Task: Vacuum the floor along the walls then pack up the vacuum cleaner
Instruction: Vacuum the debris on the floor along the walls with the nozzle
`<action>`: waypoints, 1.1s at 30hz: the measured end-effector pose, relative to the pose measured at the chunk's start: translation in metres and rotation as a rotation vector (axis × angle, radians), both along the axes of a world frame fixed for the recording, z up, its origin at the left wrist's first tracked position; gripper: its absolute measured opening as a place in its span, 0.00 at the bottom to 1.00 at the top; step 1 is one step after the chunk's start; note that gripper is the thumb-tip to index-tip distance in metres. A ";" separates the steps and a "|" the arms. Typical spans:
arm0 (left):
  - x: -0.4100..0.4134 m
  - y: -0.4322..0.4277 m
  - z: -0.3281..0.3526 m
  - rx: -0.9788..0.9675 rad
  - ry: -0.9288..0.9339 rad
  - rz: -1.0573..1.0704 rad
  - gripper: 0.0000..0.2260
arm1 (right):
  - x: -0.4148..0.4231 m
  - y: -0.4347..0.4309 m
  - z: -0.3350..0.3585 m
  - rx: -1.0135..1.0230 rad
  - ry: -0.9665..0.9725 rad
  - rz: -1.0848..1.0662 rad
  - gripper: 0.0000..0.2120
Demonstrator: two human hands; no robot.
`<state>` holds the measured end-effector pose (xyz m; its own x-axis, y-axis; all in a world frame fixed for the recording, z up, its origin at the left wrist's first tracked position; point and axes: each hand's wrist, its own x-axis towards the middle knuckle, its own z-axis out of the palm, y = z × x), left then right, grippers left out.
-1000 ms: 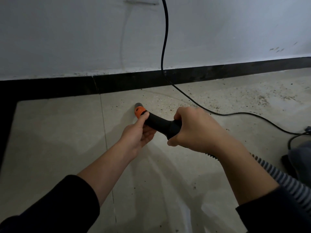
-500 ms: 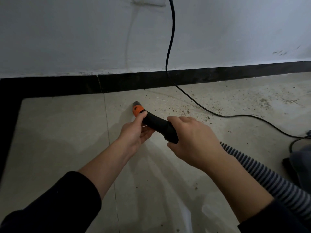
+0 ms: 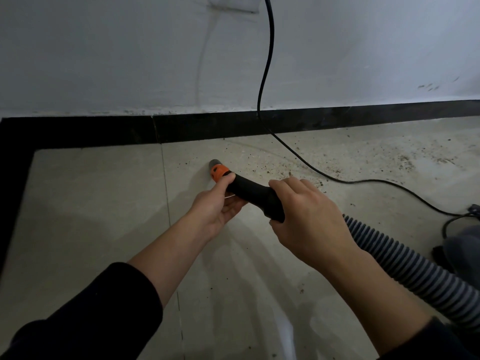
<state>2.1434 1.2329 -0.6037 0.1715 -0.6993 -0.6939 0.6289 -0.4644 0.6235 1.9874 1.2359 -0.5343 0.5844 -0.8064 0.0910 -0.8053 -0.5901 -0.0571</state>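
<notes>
Now, left hand round handle

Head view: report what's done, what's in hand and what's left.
Done: the corner tile looks clean. In hand: left hand and right hand grip the nozzle, its tip beside the grit near the baseboard. Left: that grit rightward, then packing up hose and cord.

A pale wall meets a black skirting board. Dark grit speckles the dim beige tiled floor.
</notes>
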 end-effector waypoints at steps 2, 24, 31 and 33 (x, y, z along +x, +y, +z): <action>0.003 0.002 0.000 -0.008 0.015 0.003 0.20 | 0.002 0.000 -0.001 -0.016 -0.010 0.017 0.18; 0.037 0.028 -0.005 0.002 -0.094 0.139 0.20 | 0.038 0.013 -0.008 0.034 -0.055 0.082 0.17; 0.050 0.028 -0.007 0.013 -0.106 0.183 0.20 | 0.051 0.013 -0.010 0.041 -0.079 0.102 0.18; 0.051 0.024 -0.007 0.011 -0.110 0.192 0.19 | 0.054 0.010 -0.009 0.042 -0.078 0.108 0.18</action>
<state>2.1949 1.2568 -0.6109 0.3757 -0.6392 -0.6711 0.6353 -0.3496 0.6886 2.0414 1.2459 -0.5429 0.6601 -0.7434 0.1075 -0.7296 -0.6686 -0.1437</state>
